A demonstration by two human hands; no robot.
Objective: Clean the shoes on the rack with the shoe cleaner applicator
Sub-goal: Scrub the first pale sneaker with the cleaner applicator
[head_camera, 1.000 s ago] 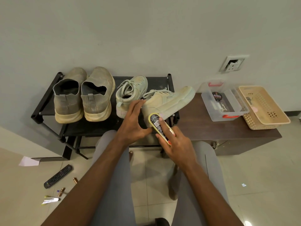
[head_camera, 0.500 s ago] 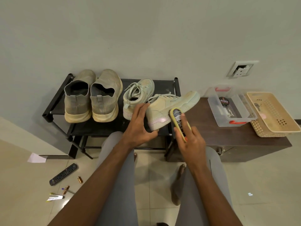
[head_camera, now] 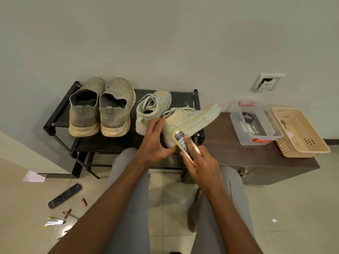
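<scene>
The clear box (head_camera: 238, 125) at 2 o'clock holds a round black tin (head_camera: 247, 117) and some small white bits. Right beside it sits a tan basket (head_camera: 311, 143) with little things inside, too small to tell. Both stand on a dark wood bench (head_camera: 229, 149). The black rack (head_camera: 60, 114) at 11 o'clock stands by the pale wall. The left hand (head_camera: 153, 142) grasps the green shoe's (head_camera: 190, 118) heel. The right hand (head_camera: 200, 162) holds the shoe cleaner applicator (head_camera: 180, 142) against it.
</scene>
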